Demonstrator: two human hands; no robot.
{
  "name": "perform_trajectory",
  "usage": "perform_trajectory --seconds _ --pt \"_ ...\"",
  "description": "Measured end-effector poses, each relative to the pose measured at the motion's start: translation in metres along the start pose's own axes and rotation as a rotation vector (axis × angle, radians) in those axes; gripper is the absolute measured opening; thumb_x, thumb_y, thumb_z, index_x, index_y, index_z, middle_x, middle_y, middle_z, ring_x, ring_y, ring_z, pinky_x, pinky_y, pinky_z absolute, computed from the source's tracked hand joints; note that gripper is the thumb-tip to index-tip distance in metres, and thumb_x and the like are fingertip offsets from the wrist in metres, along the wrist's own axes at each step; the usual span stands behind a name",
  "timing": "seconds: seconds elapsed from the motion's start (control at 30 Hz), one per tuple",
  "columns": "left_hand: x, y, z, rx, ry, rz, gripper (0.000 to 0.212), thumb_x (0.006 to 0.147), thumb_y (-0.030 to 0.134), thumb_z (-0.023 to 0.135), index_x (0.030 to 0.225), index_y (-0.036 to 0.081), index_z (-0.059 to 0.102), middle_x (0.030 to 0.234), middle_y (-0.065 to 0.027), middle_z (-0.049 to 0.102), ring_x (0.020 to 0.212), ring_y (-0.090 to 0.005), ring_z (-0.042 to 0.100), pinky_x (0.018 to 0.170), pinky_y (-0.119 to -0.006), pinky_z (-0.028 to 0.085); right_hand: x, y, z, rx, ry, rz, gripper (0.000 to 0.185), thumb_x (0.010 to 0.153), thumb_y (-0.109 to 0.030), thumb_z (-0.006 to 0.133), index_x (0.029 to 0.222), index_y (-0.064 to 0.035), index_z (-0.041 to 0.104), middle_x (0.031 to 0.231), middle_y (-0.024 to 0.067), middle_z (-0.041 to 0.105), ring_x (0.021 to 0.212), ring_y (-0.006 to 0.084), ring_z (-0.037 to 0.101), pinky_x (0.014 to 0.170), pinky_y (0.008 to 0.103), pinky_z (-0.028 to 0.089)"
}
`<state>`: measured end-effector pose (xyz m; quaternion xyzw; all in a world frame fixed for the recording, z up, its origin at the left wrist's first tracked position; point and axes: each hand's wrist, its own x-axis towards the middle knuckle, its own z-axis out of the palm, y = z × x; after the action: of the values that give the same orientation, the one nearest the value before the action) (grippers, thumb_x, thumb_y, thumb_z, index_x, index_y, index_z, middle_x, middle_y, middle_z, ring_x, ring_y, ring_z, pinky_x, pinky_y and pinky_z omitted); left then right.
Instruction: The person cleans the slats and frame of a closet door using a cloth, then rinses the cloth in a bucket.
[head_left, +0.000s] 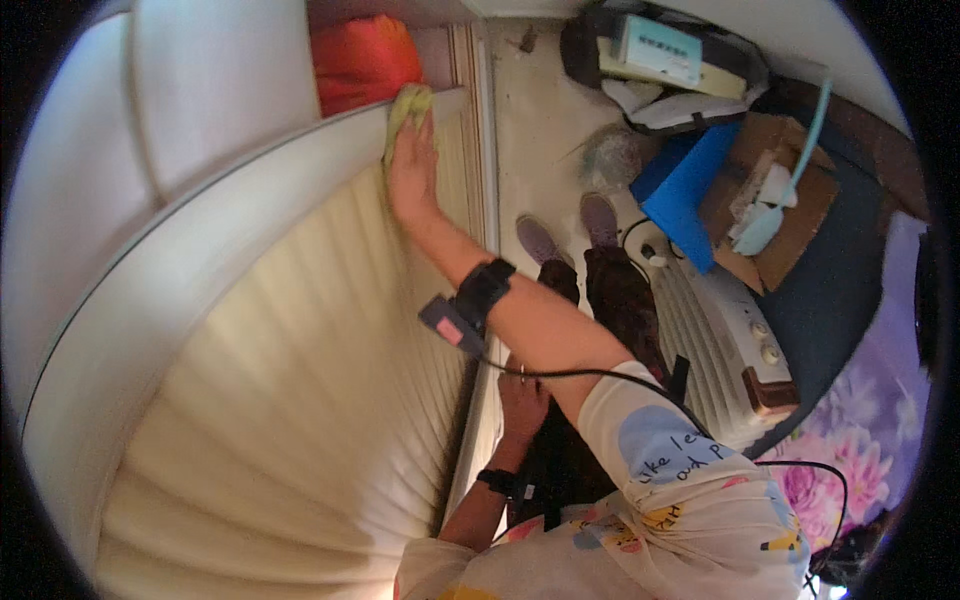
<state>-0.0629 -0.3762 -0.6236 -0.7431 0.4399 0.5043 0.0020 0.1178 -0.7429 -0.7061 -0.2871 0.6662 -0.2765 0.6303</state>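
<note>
My right hand (414, 169) reaches across to the top border of a large cream ribbed panel (300, 337). Under its extended fingers is a yellow-green cloth (411, 109), pressed against the border and folded over the edge. Close behind the cloth, a shiny orange-red bag or fabric bundle (366, 64) sits in a recess. My left hand (523, 401) is low, near my legs and the panel's lower edge. My right forearm crosses above it and covers part of its fingers, so whether it holds anything is hidden.
White cabinet doors (225, 75) stand beyond the panel. At right are an oil-filled radiator heater (701, 330), an opened cardboard box (806, 217), a blue box (686, 187) and an open bag (664, 109) carrying a carton. A clear plastic bag (611, 157) lies on the floor. Black cables trail past my arm.
</note>
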Motion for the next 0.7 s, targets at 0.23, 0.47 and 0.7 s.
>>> perform_trajectory --seconds 0.23,0.47,0.7 --pt "0.028 0.040 -0.005 0.088 -0.039 -0.073 0.056 0.086 0.028 0.056 0.132 0.004 0.038 0.144 -0.0194 0.022 0.129 -0.0396 0.026 0.098 -0.054 0.030 0.080 0.068 -0.036 0.447 -0.267 0.339 0.067 0.092 -0.050 0.026 0.144 -0.0097 0.012 0.144 0.0132 0.026 0.127 0.0304 0.030 0.104 0.0413 0.025" --pt "0.052 0.033 -0.026 0.157 -0.034 -0.019 0.047 0.080 0.023 0.061 0.121 0.004 0.049 0.133 -0.0195 0.039 0.123 -0.0375 0.036 0.096 -0.048 0.035 0.197 0.150 -0.032 0.572 -0.219 0.382 0.065 0.093 -0.053 0.022 0.138 -0.0061 0.028 0.137 0.0116 0.037 0.124 0.0281 0.036 0.101 0.0390 0.031" --pt "0.044 0.046 -0.014 0.200 -0.420 -0.183 0.046 0.079 0.025 0.059 0.121 0.008 0.052 0.129 -0.0153 0.046 0.122 -0.0341 0.038 0.096 -0.048 0.034 -0.055 0.016 -0.042 0.096 -0.192 -0.342 0.062 0.096 -0.026 0.030 0.139 0.0077 0.002 0.147 0.0241 0.004 0.138 0.0315 0.004 0.111 0.0356 0.009"
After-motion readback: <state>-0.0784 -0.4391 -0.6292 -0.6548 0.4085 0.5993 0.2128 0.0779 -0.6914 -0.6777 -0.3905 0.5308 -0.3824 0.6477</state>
